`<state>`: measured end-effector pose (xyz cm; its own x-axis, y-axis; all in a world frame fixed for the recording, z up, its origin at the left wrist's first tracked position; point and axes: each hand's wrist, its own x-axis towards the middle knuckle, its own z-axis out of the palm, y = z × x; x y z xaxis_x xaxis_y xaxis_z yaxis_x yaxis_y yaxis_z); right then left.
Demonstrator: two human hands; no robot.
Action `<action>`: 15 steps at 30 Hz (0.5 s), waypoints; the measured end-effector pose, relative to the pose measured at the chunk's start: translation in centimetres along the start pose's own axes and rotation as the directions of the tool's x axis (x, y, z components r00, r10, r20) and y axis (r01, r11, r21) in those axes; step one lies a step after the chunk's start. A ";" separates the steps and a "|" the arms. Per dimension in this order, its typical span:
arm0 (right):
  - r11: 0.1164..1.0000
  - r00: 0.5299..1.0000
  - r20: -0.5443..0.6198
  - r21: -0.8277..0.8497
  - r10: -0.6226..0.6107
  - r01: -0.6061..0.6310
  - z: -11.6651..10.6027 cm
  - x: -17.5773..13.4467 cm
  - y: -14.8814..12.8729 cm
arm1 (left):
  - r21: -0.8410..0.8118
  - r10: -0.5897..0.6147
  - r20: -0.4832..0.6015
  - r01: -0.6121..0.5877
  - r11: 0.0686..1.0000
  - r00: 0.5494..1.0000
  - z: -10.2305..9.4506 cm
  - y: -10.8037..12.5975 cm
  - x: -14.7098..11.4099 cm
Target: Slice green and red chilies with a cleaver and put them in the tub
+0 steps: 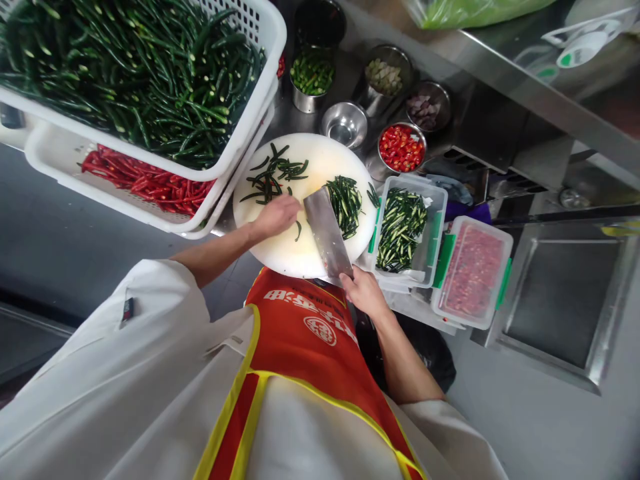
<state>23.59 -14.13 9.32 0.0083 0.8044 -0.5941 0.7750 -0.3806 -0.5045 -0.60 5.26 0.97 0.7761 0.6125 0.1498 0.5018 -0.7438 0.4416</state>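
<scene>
My right hand (364, 291) is closed round the handle of a cleaver (327, 230), whose broad blade lies over a round white cutting board (273, 257). Against the blade's right side rests a pile of sliced green chilies (345, 205). Over the left part of the board, my left hand (277, 217) has its fingers curled together; what they hold, if anything, is too small to make out. Just beyond it lie loose whole green chilies (273, 175). A single chili piece (299, 231) is on the board beside the left fingers.
A white basket of green chilies (145, 80) sits above a basket of red chilies (150, 183) at left. Metal bowls, one with cut red chilies (401, 148), stand behind the board. A plastic box of sliced chilies (403, 230) and a lidded box (473, 273) are at right.
</scene>
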 end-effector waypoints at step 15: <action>0.993 0.995 0.024 0.061 0.095 -0.096 -0.6 -1.2 0.8 | 0.084 0.046 0.301 -0.075 0.994 0.952 -0.1 2.2 0.5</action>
<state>24.53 -15.15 10.01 0.0669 0.7533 -0.6542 0.7306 -0.4835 -0.4821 0.80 3.94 2.13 0.8774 0.4685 -0.1032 0.4726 -0.8073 0.3536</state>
